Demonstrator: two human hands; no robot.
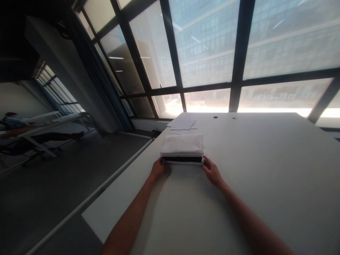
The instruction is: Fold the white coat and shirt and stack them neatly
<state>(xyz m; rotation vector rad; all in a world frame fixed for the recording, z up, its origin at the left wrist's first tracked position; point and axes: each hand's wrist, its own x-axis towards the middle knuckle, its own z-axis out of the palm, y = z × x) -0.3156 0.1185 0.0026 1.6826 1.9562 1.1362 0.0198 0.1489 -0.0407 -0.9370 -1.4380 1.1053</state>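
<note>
A stack of folded cloths (182, 145), white on top with a black layer lower down, lies on the white table (265, 170). They look like folded garments, but their exact kind does not show. At the near left corner of the stack, my left hand (158, 168) has its fingers closed on the edge. My right hand (211, 170) grips the near right corner, fingertips against the side. The fingertips of my left hand are partly hidden by the stack.
Loose paper sheets (183, 122) lie just behind the stack. A round dark hole (215, 117) and a small object (234, 118) are near the table's far edge. Large windows (207, 42) rise behind. At far left, a person (13, 120) reclines by another table.
</note>
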